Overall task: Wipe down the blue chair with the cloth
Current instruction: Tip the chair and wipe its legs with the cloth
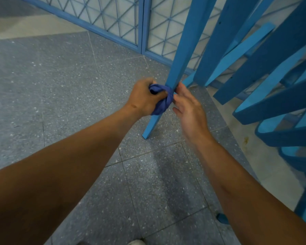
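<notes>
Cloth (162,99): bunched, dark-blue | left hand (145,98): grips | chair leg (182,48): square, painted

The blue chair (265,71) is painted wood, darker blue on its broad faces and lighter blue on its narrow edges. It stands tilted, its slats and rails fanning across the right side of the view. One straight, square-section leg (182,50) slants down and to the left, and its foot rests on the speckled grey floor. The cloth (163,99) is a darker, purplish blue, soft and crumpled. It is wrapped round the lower part of that leg, above the foot, with one bunched end sticking out to the left of the leg and the other hanging down against it.
</notes>
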`<state>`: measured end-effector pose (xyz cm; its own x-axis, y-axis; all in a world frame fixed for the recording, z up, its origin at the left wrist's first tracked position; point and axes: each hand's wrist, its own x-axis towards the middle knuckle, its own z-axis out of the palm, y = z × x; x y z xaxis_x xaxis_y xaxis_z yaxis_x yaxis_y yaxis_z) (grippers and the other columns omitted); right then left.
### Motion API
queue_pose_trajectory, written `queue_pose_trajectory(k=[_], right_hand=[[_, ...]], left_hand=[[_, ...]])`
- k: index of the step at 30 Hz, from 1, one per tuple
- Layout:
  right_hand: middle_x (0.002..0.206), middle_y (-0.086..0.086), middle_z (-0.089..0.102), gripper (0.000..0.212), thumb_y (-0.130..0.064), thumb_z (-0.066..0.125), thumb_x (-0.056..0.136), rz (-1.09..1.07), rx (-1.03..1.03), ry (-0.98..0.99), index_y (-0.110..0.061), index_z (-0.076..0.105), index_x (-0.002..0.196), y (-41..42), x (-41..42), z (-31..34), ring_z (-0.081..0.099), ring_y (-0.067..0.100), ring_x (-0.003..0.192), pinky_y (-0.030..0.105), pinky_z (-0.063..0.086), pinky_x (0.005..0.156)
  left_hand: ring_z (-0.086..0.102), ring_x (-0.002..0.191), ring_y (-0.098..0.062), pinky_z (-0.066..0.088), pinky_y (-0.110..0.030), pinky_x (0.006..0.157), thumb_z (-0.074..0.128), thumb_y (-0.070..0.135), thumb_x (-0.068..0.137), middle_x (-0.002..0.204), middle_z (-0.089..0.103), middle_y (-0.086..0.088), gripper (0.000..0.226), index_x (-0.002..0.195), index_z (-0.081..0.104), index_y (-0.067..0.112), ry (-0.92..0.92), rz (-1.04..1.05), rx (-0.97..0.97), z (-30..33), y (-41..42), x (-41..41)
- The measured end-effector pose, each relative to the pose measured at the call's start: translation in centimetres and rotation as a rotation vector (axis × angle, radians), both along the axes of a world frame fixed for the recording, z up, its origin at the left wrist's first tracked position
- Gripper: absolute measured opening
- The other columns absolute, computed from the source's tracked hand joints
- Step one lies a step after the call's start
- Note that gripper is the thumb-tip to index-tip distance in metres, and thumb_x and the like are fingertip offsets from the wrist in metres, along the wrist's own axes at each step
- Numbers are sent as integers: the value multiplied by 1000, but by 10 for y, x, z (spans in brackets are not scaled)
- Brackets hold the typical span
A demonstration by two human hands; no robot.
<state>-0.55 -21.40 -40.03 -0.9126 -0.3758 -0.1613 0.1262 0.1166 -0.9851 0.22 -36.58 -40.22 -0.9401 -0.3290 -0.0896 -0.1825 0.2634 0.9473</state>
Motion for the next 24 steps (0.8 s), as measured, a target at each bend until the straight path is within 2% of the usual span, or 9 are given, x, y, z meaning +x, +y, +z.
queue_pose_trajectory(k=[4,6,8,10,14,16,18,21,24], right_hand=[[130,-26,64,52,-33,46,84,24,37,7,-48,59,132,4,-5,-1,56,0,126,35,40,104],[134,-23,63,58,-35,43,82,12,14,-9,-42,59,137,6,-8,-1,54,3,131,38,36,108],[141,-17,60,65,-34,41,83,21,-17,-40,-31,52,148,8,-10,0,51,7,135,42,33,115],[144,-15,58,67,-31,38,86,49,-25,-44,-28,45,152,8,-10,-2,50,7,137,44,31,118],[146,-15,56,71,-24,39,85,57,-25,2,-25,40,156,7,-12,-16,51,-2,133,32,39,110],[145,-16,56,69,-14,40,87,72,-32,42,-24,40,155,6,-13,-24,52,-5,130,20,46,100],[141,-18,57,67,1,41,91,67,-44,65,-22,41,154,4,-12,-34,54,-7,128,14,49,96],[138,-16,58,67,12,42,94,67,-48,99,-16,38,154,1,-14,-50,54,-7,127,12,48,95],[140,-14,55,72,17,41,89,74,-55,132,-9,33,156,0,-17,-63,52,-3,132,13,45,100]], left_hand=[[54,73,-16,52,-39,68,76,8,86,78,59,-11,21,83,55,9,118,10,8,18,-1,-11],[53,71,-15,52,-39,68,76,8,86,77,59,-10,23,81,54,11,145,4,-4,19,-4,-14],[54,73,-17,53,-44,72,76,7,85,78,59,-13,22,82,55,8,113,-43,-38,8,-8,-16],[55,74,-18,53,-48,74,76,6,85,79,60,-14,20,84,56,5,54,-78,-80,-13,-12,-15],[54,77,-19,51,-49,76,75,2,84,78,60,-19,18,83,57,-2,-18,-62,-77,-69,-10,-8],[51,76,-18,47,-43,70,75,4,85,75,55,-17,21,81,55,-3,-87,-44,-97,-99,-9,-2],[48,75,-18,39,-34,65,75,8,87,74,51,-11,24,79,53,5,-163,-33,-118,-125,-9,6],[49,75,-18,40,-36,66,75,10,88,75,52,-11,22,82,55,3,-162,-5,-90,-139,-9,9],[53,70,-25,48,-40,67,73,4,87,74,57,-16,20,81,57,-7,-50,-35,-38,-112,-10,1]])
